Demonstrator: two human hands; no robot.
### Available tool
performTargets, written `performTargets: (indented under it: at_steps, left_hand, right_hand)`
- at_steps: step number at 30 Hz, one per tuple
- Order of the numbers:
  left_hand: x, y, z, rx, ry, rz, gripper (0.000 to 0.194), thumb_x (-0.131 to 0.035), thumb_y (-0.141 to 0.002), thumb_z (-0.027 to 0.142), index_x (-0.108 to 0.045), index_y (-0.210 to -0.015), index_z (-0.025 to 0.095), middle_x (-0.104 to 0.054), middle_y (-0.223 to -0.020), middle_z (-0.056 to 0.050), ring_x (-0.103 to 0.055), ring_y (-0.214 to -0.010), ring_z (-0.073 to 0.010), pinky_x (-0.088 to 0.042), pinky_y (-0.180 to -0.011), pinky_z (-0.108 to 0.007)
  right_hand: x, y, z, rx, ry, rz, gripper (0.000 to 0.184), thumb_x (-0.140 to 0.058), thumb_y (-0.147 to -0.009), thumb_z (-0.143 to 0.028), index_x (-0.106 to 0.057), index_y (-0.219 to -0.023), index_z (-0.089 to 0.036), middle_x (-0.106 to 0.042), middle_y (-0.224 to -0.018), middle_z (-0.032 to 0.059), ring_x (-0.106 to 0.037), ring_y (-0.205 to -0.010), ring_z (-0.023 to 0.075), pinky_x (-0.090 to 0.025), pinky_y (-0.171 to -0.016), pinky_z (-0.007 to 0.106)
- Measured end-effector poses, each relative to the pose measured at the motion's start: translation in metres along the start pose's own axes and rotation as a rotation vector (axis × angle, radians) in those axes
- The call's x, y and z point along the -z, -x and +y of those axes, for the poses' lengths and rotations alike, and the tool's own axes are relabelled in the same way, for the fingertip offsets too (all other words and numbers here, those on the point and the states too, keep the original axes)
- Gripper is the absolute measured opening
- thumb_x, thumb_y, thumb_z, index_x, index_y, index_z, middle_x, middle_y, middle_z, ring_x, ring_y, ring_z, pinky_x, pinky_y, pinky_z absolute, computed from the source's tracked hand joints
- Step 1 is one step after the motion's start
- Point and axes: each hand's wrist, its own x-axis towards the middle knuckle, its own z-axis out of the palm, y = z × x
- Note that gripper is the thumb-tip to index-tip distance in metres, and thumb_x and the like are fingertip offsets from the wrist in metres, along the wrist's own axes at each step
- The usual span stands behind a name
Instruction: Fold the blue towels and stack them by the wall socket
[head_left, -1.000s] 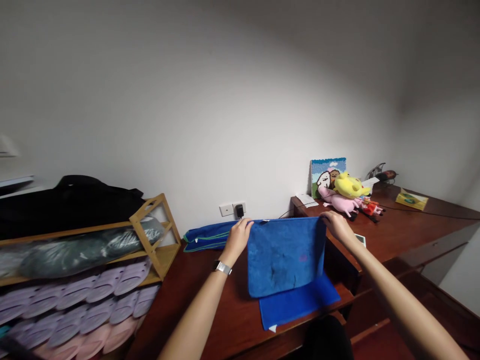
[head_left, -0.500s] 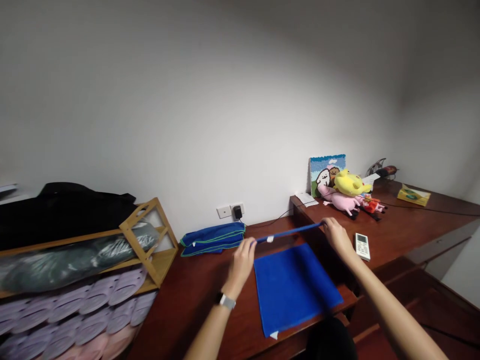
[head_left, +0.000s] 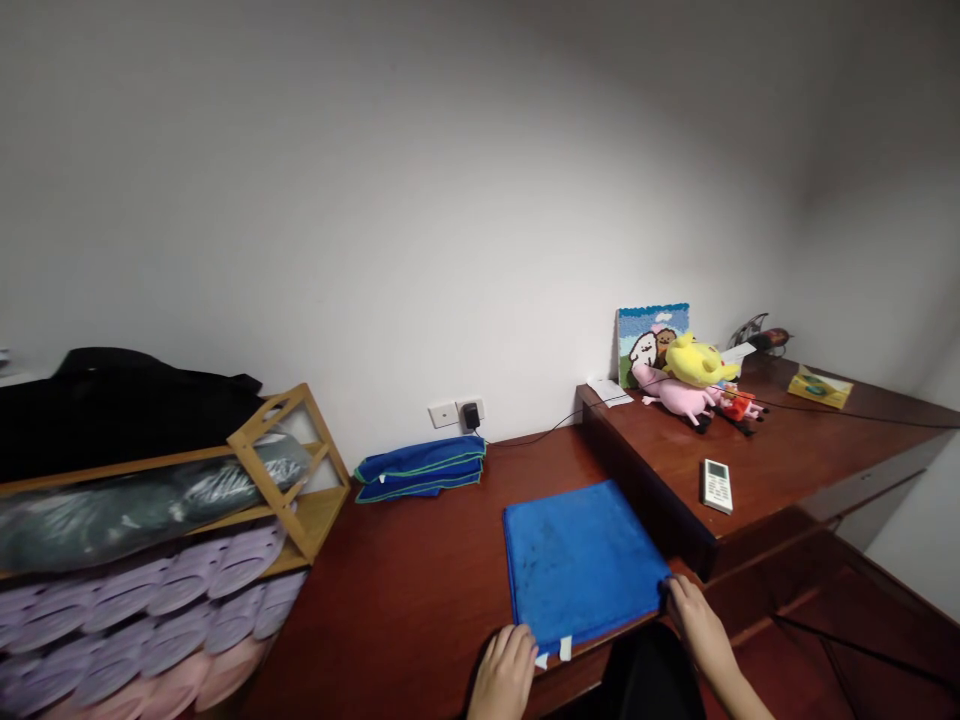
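A blue towel (head_left: pixel 577 558) lies folded flat on the dark wooden table (head_left: pixel 420 590), its two white tags at the near edge. My left hand (head_left: pixel 504 680) rests at the towel's near left corner, fingers curled on the edge. At the near right corner my right hand (head_left: pixel 694 622) pinches the folded cloth. Both hands sit at the table's front edge.
A stack of folded blue towels (head_left: pixel 420 468) lies by the wall socket (head_left: pixel 455 413). A wooden rack (head_left: pixel 292 470) with lilac slippers and dark bags stands left. On the raised desk (head_left: pixel 780 470) at right are plush toys (head_left: pixel 694 380), a white remote (head_left: pixel 716 485) and a cable.
My hands brought the towel's far edge over and down to the near edge, folding it in half. They moved from the back of the towel to the table's front.
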Motion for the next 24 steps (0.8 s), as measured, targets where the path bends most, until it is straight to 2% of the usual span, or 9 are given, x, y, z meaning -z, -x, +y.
performTargets:
  at_steps: [3,6,9,12,14,16,19,21,24]
  left_hand:
    - [0.001,0.002,0.0,-0.008,-0.02,0.003,0.032,-0.043,-0.099,0.009,-0.071,-0.102,0.025,-0.079,-0.105,-0.005,-0.075,-0.095,-0.0217,-0.062,-0.085,-0.037]
    - [0.002,0.01,-0.001,-0.034,-0.024,0.007,0.031,-0.045,-0.099,0.012,-0.071,-0.11,0.026,-0.08,-0.112,-0.004,-0.075,-0.1,-0.0226,-0.063,-0.088,-0.038]
    - [0.008,0.014,-0.006,-0.05,0.013,-0.028,0.028,-0.05,-0.101,0.021,-0.071,-0.118,0.028,-0.08,-0.119,-0.003,-0.075,-0.107,-0.0218,-0.064,-0.092,-0.035]
    - [0.022,0.017,-0.027,-0.024,0.041,-0.096,0.028,-0.051,-0.103,0.027,-0.072,-0.121,0.032,-0.079,-0.125,-0.001,-0.075,-0.111,-0.0196,-0.063,-0.098,-0.034]
    - [0.033,0.022,-0.057,0.036,0.016,-0.114,0.028,-0.051,-0.103,0.03,-0.073,-0.121,0.033,-0.078,-0.126,0.0,-0.074,-0.114,-0.0197,-0.062,-0.101,-0.035]
    - [0.044,0.031,-0.099,0.145,-0.036,-0.107,0.03,-0.05,-0.103,0.035,-0.075,-0.119,0.032,-0.079,-0.126,-0.001,-0.074,-0.116,-0.021,-0.061,-0.103,-0.037]
    - [0.06,0.05,-0.173,0.366,-0.134,-0.111,0.039,-0.046,-0.1,0.042,-0.075,-0.121,0.027,-0.077,-0.131,-0.004,-0.071,-0.123,-0.024,-0.057,-0.108,-0.042]
    - [0.071,0.062,-0.218,0.485,-0.201,-0.162,0.047,-0.043,-0.097,0.043,-0.073,-0.127,0.023,-0.073,-0.138,-0.007,-0.066,-0.132,-0.0264,-0.051,-0.115,-0.046]
    - [0.083,0.073,-0.264,0.591,-0.282,-0.272,0.056,-0.039,-0.094,0.042,-0.067,-0.137,0.02,-0.064,-0.15,-0.009,-0.055,-0.142,-0.0287,-0.041,-0.122,-0.051]
  right_hand:
    - [0.002,-0.004,0.002,0.047,0.033,-0.041,0.044,-0.037,-0.089,-0.025,-0.073,-0.114,-0.03,-0.074,-0.118,0.0101,-0.07,-0.114,0.0304,-0.06,-0.096,0.044]
    - [0.003,-0.007,-0.009,0.083,0.182,-0.013,0.04,-0.045,-0.087,-0.023,-0.077,-0.108,-0.032,-0.074,-0.122,0.0123,-0.068,-0.117,0.0346,-0.055,-0.105,0.049]
    - [-0.002,-0.006,-0.047,0.13,0.238,0.019,0.036,-0.048,-0.093,-0.034,-0.078,-0.114,-0.028,-0.069,-0.137,0.0114,-0.059,-0.132,0.0378,-0.044,-0.116,0.056]
    - [-0.02,0.002,-0.102,0.142,0.163,-0.073,0.046,-0.041,-0.102,-0.053,-0.069,-0.135,-0.038,-0.059,-0.153,0.0021,-0.045,-0.146,0.0387,-0.034,-0.12,0.066]
    - [-0.036,0.008,-0.132,0.123,0.133,-0.17,0.051,-0.04,-0.1,-0.064,-0.058,-0.145,-0.048,-0.049,-0.161,-0.0027,-0.036,-0.152,0.0421,-0.027,-0.119,0.074]
    - [-0.052,0.012,-0.149,0.104,0.139,-0.227,0.055,-0.042,-0.098,-0.068,-0.049,-0.151,-0.052,-0.042,-0.165,-0.0039,-0.028,-0.154,0.045,-0.019,-0.118,0.08]
    - [-0.068,0.006,-0.155,0.082,0.163,-0.245,0.057,-0.045,-0.097,-0.066,-0.043,-0.153,-0.054,-0.035,-0.167,-0.0063,-0.022,-0.156,0.0458,-0.012,-0.119,0.08]
    - [-0.074,-0.009,-0.154,0.074,0.159,-0.267,0.057,-0.045,-0.096,-0.066,-0.042,-0.153,-0.056,-0.032,-0.168,-0.0086,-0.019,-0.157,0.0453,-0.012,-0.12,0.079]
    - [-0.081,-0.042,-0.157,0.076,0.158,-0.304,0.058,-0.042,-0.097,-0.067,-0.041,-0.154,-0.055,-0.031,-0.169,-0.0087,-0.017,-0.157,0.0446,-0.01,-0.12,0.079]
